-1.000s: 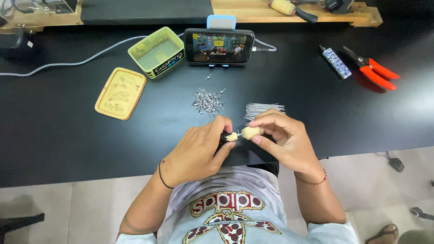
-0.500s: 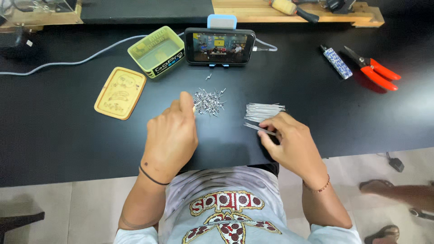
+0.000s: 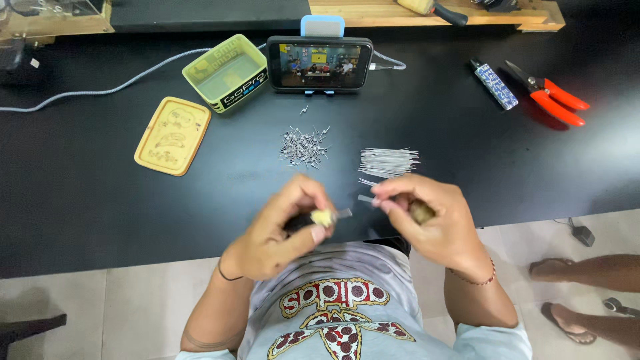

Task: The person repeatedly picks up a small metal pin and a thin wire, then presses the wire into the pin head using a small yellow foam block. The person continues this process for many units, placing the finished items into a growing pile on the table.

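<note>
My left hand (image 3: 280, 230) is closed around a small dark-handled tool (image 3: 325, 217) with a yellowish end and a short metal tip that points right. My right hand (image 3: 433, 217) pinches a thin metal pin (image 3: 366, 199) between its fingertips, and a brownish piece (image 3: 423, 212) is tucked in its palm. The hands hover a few centimetres apart over the near edge of the black table (image 3: 100, 193). Just beyond them lie a pile of small metal parts (image 3: 303, 147) and a bundle of thin metal pins (image 3: 389, 161).
A phone on a blue stand (image 3: 320, 64) plays video at the back, beside a yellow-green box (image 3: 225, 72) and its flat yellow lid (image 3: 172, 135). Red-handled pliers (image 3: 555, 100) and a blue patterned stick (image 3: 495, 85) lie far right. Another person's feet (image 3: 587, 272) are on the floor.
Half a second ago my left hand reached to the pile of parts and my right to the pin bundle. Both have drawn back to the table edge, holding their items.
</note>
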